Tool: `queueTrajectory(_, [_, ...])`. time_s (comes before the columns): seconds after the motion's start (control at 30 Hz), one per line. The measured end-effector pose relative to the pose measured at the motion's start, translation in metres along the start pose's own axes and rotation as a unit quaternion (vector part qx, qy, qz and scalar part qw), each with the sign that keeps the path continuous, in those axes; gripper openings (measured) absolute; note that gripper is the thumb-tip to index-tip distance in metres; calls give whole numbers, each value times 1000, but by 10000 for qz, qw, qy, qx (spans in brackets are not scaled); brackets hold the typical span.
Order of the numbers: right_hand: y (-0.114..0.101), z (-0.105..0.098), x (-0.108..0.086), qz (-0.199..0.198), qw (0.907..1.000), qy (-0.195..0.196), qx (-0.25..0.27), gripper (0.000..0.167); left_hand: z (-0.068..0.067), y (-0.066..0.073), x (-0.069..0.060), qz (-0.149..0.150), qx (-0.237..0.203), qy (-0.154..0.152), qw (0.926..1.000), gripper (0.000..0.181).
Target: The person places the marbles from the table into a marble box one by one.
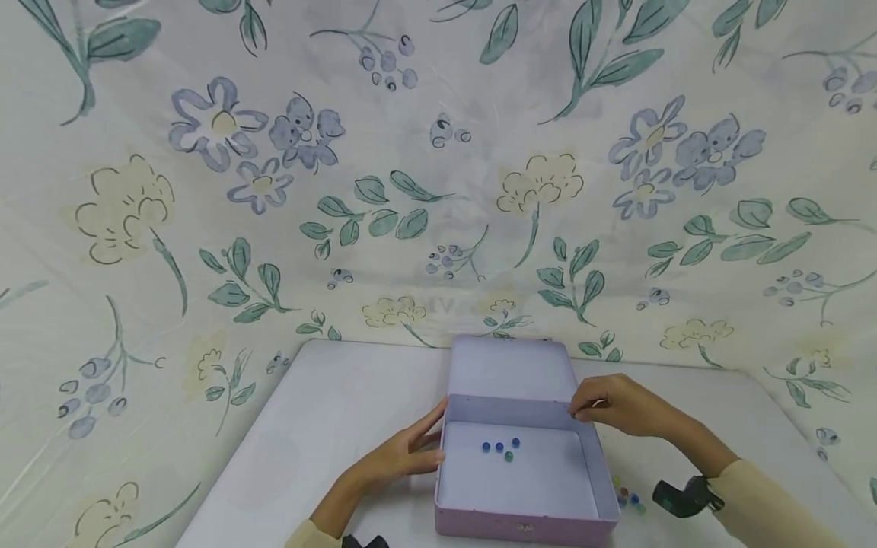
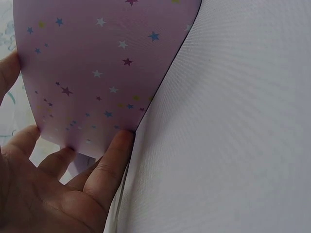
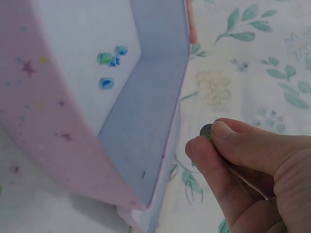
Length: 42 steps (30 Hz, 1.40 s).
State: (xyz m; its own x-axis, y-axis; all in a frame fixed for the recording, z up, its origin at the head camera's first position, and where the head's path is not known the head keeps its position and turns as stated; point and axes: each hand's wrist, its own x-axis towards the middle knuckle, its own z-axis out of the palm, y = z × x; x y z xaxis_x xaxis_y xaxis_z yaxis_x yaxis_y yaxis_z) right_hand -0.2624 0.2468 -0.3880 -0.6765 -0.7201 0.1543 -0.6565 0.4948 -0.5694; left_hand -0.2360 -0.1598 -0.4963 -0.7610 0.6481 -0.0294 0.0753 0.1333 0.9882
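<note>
A lilac box [image 1: 524, 527] with a star print on its outside stands with its lid [image 1: 510, 369] tipped back. Three blue marbles [image 1: 499, 447] and a green marble [image 1: 509, 457] lie on its white floor. My right hand [image 1: 620, 405] is over the box's back right corner, pinching a dark green marble [image 3: 206, 130] between thumb and forefinger. Against the left wall rests my left hand [image 1: 393, 460]; the left wrist view shows its fingers spread, fingertips touching the starred side [image 2: 97, 73].
More marbles [image 1: 635, 499] lie on the white table [image 1: 274, 457] just right of the box, near the right wrist's black strap [image 1: 685, 496]. A floral sheet [image 1: 438, 190] hangs behind the table.
</note>
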Motion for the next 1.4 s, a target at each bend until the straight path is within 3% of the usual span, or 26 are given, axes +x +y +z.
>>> queueTrajectory(0.6, [-14,33,63,-93,9975,-701,-84,15,1,-4,-3,4,-212,-110,9997,84])
queueTrajectory(0.87, [-16,49,81,-298,9957,-764,-424,13,0,-2,-2,181,67,-113,9997,82])
queueTrajectory(1.4, [-10,79,89,-96,9940,-722,-822,14,-1,-2,0,98,65,-89,9999,82])
